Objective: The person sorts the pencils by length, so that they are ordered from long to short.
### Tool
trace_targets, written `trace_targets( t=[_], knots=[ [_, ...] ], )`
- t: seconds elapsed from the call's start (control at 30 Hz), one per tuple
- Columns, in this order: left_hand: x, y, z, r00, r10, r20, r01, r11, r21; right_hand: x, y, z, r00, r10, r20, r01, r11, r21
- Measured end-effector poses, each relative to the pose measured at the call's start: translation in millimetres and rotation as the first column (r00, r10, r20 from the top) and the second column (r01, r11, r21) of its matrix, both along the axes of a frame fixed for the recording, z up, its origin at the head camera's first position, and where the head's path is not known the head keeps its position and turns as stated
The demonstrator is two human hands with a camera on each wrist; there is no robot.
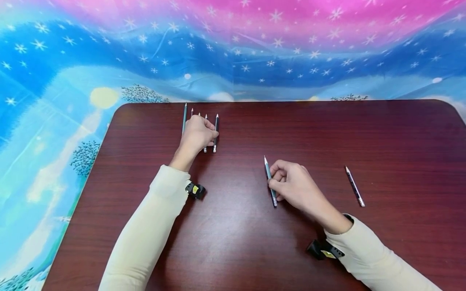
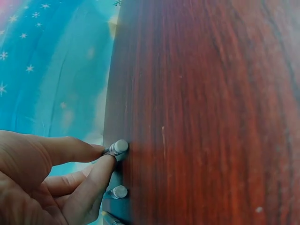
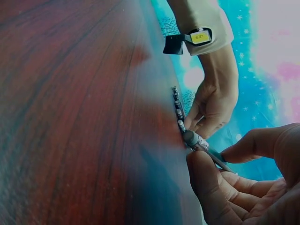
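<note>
At the far left of the table, my left hand (image 1: 196,133) pinches a dark pencil (image 1: 216,127) between thumb and finger; its white eraser end (image 2: 120,146) faces the left wrist camera. Several other pencils stand side by side to its left, partly hidden by the hand, among them a teal pencil (image 1: 184,115) at the row's left end. My right hand (image 1: 295,184) pinches a light blue pencil (image 1: 268,173) near the table's middle, tip pointing away from me. In the right wrist view this pencil's eraser end (image 3: 191,138) shows between thumb and fingers.
One dark pencil (image 1: 354,186) lies alone to the right of my right hand. The dark red wooden table (image 1: 233,246) has rounded far corners. Behind it hangs a blue and pink snowflake cloth (image 1: 233,56). Black straps with cameras (image 1: 195,190) sit at both cuffs.
</note>
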State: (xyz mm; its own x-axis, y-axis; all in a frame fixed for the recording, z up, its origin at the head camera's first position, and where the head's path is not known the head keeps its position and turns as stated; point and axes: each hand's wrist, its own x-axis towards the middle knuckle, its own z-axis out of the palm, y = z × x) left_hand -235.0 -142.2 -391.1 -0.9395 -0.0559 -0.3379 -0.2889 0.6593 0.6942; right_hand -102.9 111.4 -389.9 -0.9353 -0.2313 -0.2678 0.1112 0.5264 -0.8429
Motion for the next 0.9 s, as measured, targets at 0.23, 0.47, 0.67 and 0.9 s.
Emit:
trace_targets(
  t=[0.23,0.47,0.67,0.9],
  knots=[
    [-1.9,3.8,0.1,0.999,-0.034,-0.021,0.032,0.992,-0.123,0.3,0.0,-0.4,1.0,-0.001,0.001,0.001,1.0,-0.013],
    [-1.8,3.9,-0.8,0.997,-0.039,-0.074,0.023,0.979,-0.202,0.7,0.4,-0.9,1.0,0.003,0.003,-0.003,1.0,-0.021],
    [-1.3,2.4,0.5,0.996,-0.034,-0.079,0.016,0.975,-0.22,0.1,0.7,-2.2,1.0,0.005,0.0,-0.005,1.0,-0.025],
    [-1.3,2.9,3.2,0.998,0.006,-0.057,-0.018,0.976,-0.217,-0.4,0.9,-3.1,1.0,0.007,0.003,-0.007,1.0,-0.03]
  ],
)
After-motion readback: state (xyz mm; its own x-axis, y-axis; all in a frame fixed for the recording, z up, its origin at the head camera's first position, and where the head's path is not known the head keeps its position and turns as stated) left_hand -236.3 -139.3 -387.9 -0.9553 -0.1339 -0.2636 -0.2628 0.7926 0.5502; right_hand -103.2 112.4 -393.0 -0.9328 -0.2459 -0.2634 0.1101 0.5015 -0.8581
